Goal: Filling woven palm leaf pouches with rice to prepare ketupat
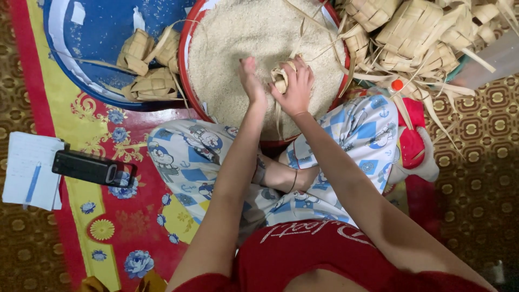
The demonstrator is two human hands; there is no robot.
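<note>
Holding a woven leaf pouch (280, 79) in my closed right hand (296, 86) over the rice basin (186, 43); left hand (252, 81) open, flat beside it.

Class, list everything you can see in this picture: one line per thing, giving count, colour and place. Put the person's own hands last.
Red basin: one, red rim, top centre, filled with white rice.
Blue basin: one, blue, top left, beside the red one.
Woven leaf pouches in the blue basin: several, pale tan; exact count unclear.
Pile of woven leaf pouches: many, pale tan, top right.
Patterned mat: one, red and yellow with blue flowers, on the left.
Paper with a pen: white sheet, blue pen, far left.
Dark rectangular device: one, black, beside the paper.
Left hand: over the rice, fingers open and upright.
Right hand: over the rice, fingers closed around one pale leaf pouch.
</note>
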